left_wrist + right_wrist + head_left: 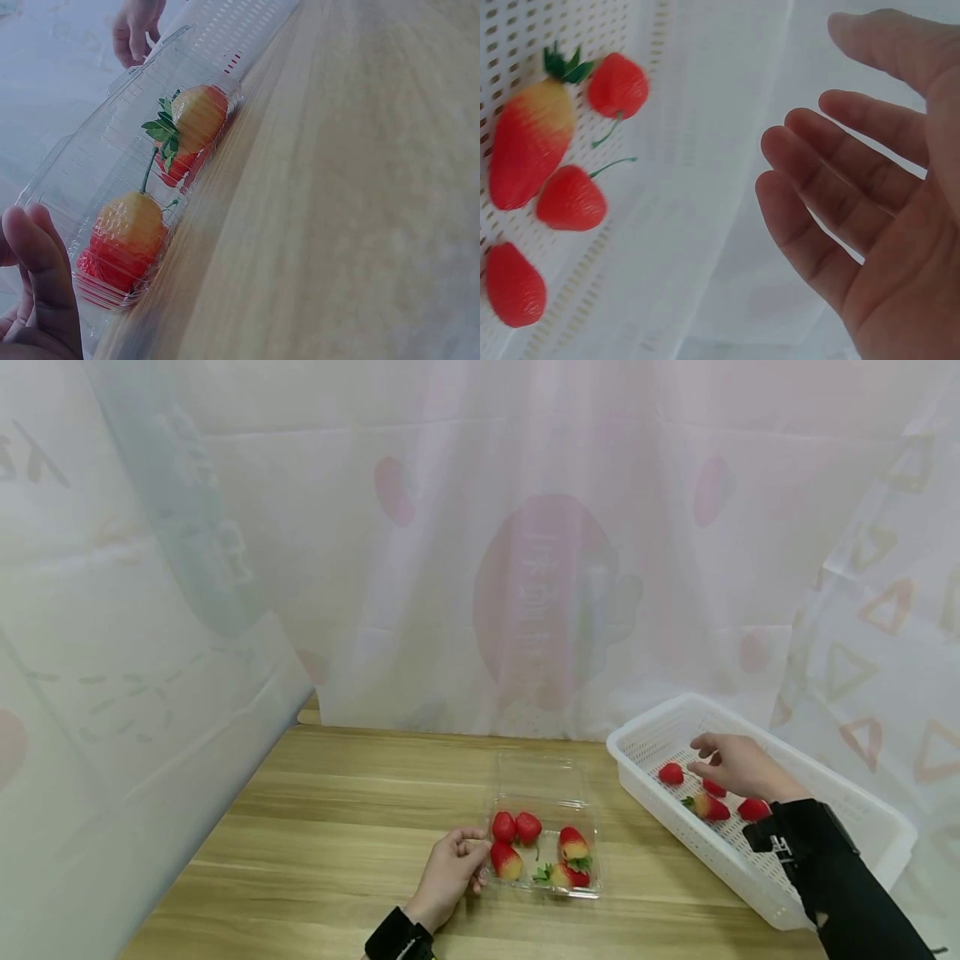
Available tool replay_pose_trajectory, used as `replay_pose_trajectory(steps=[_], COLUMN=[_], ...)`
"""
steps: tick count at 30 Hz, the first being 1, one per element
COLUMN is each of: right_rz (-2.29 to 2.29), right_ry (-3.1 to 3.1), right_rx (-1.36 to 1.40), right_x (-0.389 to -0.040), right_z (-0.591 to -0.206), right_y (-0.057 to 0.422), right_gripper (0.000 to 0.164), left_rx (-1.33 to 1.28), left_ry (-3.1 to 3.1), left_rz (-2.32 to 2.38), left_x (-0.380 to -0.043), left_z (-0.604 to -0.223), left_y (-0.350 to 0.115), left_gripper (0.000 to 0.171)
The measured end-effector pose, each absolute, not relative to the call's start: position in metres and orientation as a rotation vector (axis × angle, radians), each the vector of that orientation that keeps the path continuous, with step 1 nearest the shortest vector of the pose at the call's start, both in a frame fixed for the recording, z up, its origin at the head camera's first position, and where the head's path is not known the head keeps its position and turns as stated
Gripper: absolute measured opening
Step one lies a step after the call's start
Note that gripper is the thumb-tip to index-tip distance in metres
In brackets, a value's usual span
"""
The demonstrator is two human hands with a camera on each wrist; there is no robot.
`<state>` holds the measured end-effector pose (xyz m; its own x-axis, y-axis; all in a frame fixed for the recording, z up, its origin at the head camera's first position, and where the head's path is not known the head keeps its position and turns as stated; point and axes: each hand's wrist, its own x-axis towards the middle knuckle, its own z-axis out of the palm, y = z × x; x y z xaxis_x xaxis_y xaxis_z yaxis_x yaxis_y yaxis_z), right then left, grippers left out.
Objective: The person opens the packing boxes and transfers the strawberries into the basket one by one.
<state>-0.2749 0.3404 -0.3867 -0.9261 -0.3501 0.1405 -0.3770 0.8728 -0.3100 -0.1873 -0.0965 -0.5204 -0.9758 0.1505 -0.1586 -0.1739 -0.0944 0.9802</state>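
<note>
A clear plastic clamshell box (pixel 542 893) stands on the table with its lid folded back and several toy strawberries (pixel 506 860) inside. At the box's left side, my left hand (pixel 450 867) pinches the rim between thumb and fingers. My right hand (pixel 738 766) hovers over a white perforated basket (pixel 652 814), holding nothing; in the right wrist view its fingers (pixel 825 180) are spread and slightly bent. Below it in the basket lie several more strawberries, one of them large with a yellow top and green leaves (pixel 532 142).
The wooden table (pixel 330 827) reaches back to a pale printed curtain (pixel 420 610), which also hangs along both sides. On the right the basket sits at a slant, close to the side curtain.
</note>
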Motion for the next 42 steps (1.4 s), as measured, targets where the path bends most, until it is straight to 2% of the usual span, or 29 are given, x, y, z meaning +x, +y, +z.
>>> replay_pose_trajectory(steps=[9,17,32,42], right_rz=[0.471,0.463,0.684,0.827], right_ry=[-2.859,-2.779,-2.584,-2.664], right_rx=[0.691,0.752,0.875,0.786], right_x=[-0.259,-0.244,-0.229,-0.22], right_z=[-0.361,-0.357,-0.41,-0.439], right_y=[0.307,0.273,0.21,0.168], right_gripper=[0.033,0.03,0.028,0.03], left_rx=[-0.029,-0.04,-0.019,-0.025], left_ry=[1.955,1.97,1.982,1.98], left_rz=[2.181,2.177,2.176,2.169], left_x=[-0.188,-0.188,-0.186,-0.186], left_z=[-0.52,-0.52,-0.52,-0.521], left_y=[-0.097,-0.096,-0.093,-0.093], left_gripper=[0.039,0.039,0.035,0.035])
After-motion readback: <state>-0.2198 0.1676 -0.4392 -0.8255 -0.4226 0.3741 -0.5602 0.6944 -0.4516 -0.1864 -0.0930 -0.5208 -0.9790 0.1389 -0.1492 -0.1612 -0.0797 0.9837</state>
